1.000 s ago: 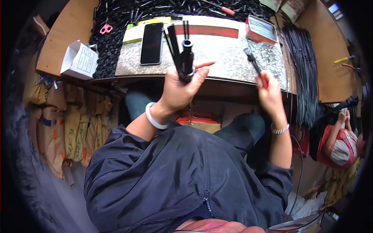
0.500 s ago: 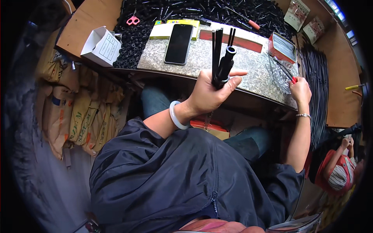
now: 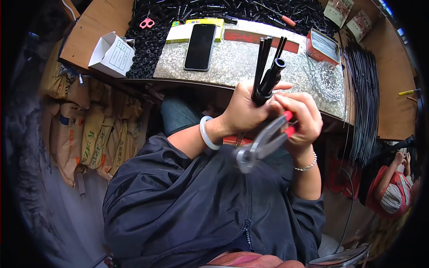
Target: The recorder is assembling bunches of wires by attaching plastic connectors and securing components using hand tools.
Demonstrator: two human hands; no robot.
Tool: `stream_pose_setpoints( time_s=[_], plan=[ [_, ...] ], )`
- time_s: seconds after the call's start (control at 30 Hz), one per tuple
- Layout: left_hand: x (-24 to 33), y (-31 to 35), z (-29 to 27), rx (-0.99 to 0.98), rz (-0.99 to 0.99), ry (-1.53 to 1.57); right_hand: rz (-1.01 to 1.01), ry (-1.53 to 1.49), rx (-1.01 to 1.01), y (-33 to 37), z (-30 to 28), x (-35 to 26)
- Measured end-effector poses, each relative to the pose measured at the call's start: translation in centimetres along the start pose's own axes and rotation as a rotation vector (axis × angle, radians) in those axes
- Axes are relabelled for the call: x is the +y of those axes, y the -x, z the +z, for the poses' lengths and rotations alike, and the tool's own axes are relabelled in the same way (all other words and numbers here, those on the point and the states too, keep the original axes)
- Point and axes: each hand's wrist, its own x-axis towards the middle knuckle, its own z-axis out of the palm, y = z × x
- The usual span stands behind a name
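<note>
My left hand (image 3: 248, 108) is closed around a black tubular part (image 3: 270, 82), its open end tilted up and to the right. Several thin black rods (image 3: 263, 53) stand upright beside the tube in the same grip. Right up against it, my right hand (image 3: 304, 117) grips red-handled pliers (image 3: 267, 142). Their metal jaws point down and left over my lap, blurred by motion. The right fingertips meet the left thumb near the tube's lower end, and whether they pinch anything there is hidden.
Ahead lies a speckled work surface (image 3: 174, 64) with a dark phone (image 3: 199, 48), a red tin (image 3: 322, 47) and a coil of clear wire (image 3: 328, 80). Black parts (image 3: 250, 13) heap up behind. Long black rods (image 3: 361, 94) hang over the right edge. Another person (image 3: 391, 190) sits at far right.
My right hand has come left from the right part of the work surface, carrying the pliers to my left hand. The left hand with the tube has shifted slightly right.
</note>
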Motion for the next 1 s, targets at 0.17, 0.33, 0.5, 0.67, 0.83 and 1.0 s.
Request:
stream_pose_setpoints(
  time_s=[0.17, 0.33, 0.5, 0.67, 0.83, 1.0],
  plan=[
    [-0.6, 0.4, -0.4, -0.021, 0.116, -0.045, -0.105, 0.078, 0.032, -0.1, 0.9, -0.8],
    [-0.5, 0.6, -0.6, -0.017, 0.18, -0.076, -0.134, 0.117, 0.0, -0.1, 1.0, -1.2],
    [-0.2, 0.7, -0.5, -0.023, 0.145, -0.043, -0.167, 0.161, 0.029, -0.2, 1.1, -1.3],
    [0.0, 0.7, -0.3, -0.013, 0.101, 0.005, -0.174, 0.18, 0.058, -0.2, 1.2, -1.1],
    [-0.2, 0.6, -0.2, -0.038, 0.092, 0.008, -0.181, 0.2, 0.085, -0.1, 1.2, -0.8],
    [-0.6, 0.5, -0.1, -0.04, 0.127, -0.004, -0.219, 0.193, 0.113, -0.2, 1.4, -0.3]
  ],
)
